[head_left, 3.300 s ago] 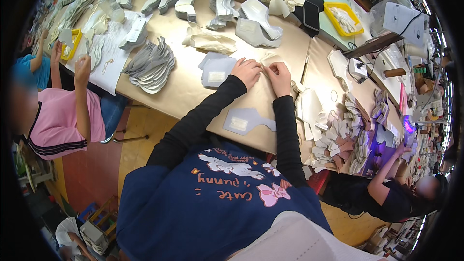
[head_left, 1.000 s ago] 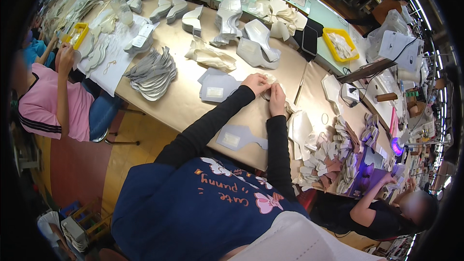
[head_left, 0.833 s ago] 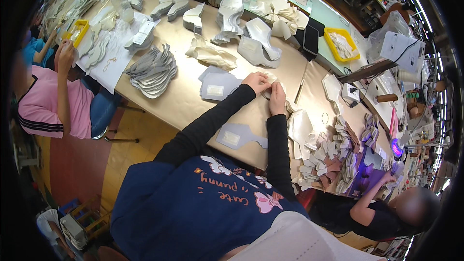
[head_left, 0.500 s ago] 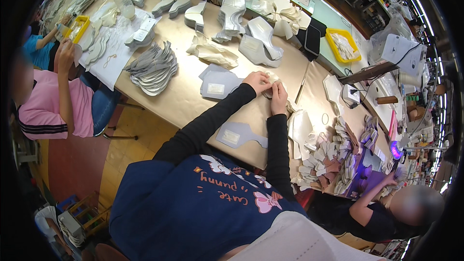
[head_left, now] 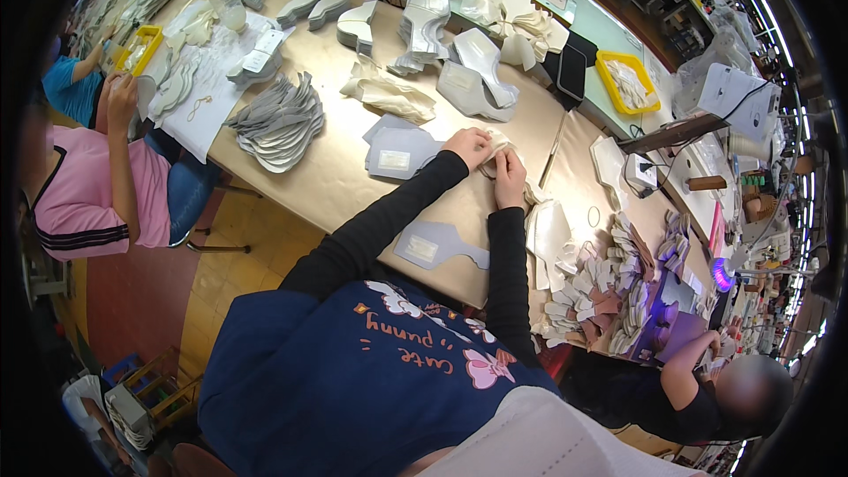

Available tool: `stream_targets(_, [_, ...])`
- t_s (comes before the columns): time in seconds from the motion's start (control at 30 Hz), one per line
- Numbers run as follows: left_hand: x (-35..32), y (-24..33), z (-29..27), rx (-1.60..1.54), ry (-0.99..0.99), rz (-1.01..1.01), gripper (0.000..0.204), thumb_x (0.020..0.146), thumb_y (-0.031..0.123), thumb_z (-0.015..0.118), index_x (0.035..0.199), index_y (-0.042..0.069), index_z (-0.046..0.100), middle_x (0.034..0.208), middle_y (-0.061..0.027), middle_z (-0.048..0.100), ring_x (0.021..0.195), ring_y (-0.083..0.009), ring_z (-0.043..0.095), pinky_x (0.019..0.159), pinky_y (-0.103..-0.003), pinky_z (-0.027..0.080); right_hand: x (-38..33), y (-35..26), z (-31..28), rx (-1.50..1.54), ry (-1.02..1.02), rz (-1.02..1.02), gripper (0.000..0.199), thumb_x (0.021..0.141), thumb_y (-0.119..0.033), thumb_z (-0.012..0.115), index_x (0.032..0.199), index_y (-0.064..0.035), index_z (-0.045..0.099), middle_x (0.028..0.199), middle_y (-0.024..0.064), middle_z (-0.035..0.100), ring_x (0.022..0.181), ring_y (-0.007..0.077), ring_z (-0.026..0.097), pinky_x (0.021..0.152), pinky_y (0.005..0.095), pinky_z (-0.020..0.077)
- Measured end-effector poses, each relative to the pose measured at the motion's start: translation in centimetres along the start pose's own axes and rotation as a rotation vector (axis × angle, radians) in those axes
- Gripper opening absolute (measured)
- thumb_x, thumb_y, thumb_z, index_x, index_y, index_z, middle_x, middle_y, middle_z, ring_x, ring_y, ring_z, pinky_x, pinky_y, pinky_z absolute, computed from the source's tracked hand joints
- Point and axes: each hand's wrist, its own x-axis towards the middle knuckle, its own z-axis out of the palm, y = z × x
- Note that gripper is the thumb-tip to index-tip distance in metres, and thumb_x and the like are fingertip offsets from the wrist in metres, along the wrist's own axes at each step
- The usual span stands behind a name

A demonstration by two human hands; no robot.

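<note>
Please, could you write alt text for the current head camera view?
A person's left hand and right hand hold a cream piece together at a tan-covered worktable. Flat grey pieces lie just left of them, a fanned grey stack farther left; a co-worker in pink sits on the left.

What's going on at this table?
A person's left hand and right hand are close together, pinching a small cream piece above the table. Flat grey pieces lie just left of the hands, and a single grey cutout lies near the table edge between the forearms. Farther left sits a fanned grey stack. The fingers hide much of the cream piece.
</note>
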Motion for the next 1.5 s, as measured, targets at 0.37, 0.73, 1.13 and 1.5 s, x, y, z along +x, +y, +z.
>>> stream_targets(0.37, [0.2,-2.1,1.0,0.222,0.21,0.007,0.013,0.076,0.019,0.067,0.074,0.006,0.072,0.087,-0.0094,0.068,0.081,-0.029,0.065,0.076,-0.038,0.053,-8.2,-5.5,-8.7,0.471,0.994,0.106,0.02,0.094,-0.016,0.049,0.081,-0.0041,0.058,0.081,0.0018,0.058,0.075,0.0103,0.056,0.066,0.026,0.0463])
stream_targets(0.73, [-9.8,9.6,-0.4,-0.297,-0.168,0.428,0.051,0.091,0.016,0.067,0.137,0.002,0.05,0.125,-0.0154,0.062,0.108,-0.0296,0.063,0.093,-0.037,0.05,-15.1,-15.1,-13.5,-0.394,0.383,-0.068,0.005,0.079,-0.004,0.061,0.082,0.0007,0.062,0.12,0.017,0.056,0.112,0.0311,0.053,0.099,0.0394,0.0384])
stream_targets(1.13, [-20.0,7.7,-10.5,-0.863,-0.319,-0.284,0.043,0.102,0.011,0.051,0.143,0.005,0.044,0.118,-0.0086,0.065,0.104,-0.0096,0.06,0.09,-0.026,0.048,-11.9,-17.5,-2.7,-0.162,-0.343,-0.045,0.034,0.083,-0.011,0.072,0.116,-0.0082,0.064,0.145,0.0179,0.043,0.133,0.0388,0.042,0.108,0.0429,0.0364])
stream_targets(1.5, [-23.6,3.7,-10.8,-0.777,-0.208,-0.399,0.038,0.1,0.005,0.053,0.135,0.007,0.039,0.1,-0.01,0.069,0.089,-0.0091,0.062,0.078,-0.024,0.049,-13.4,-14.9,-0.5,0.023,-0.692,0.152,0.024,0.08,-0.004,0.075,0.103,-0.0017,0.07,0.106,0.0054,0.064,0.09,0.0139,0.062,0.078,0.026,0.0475])
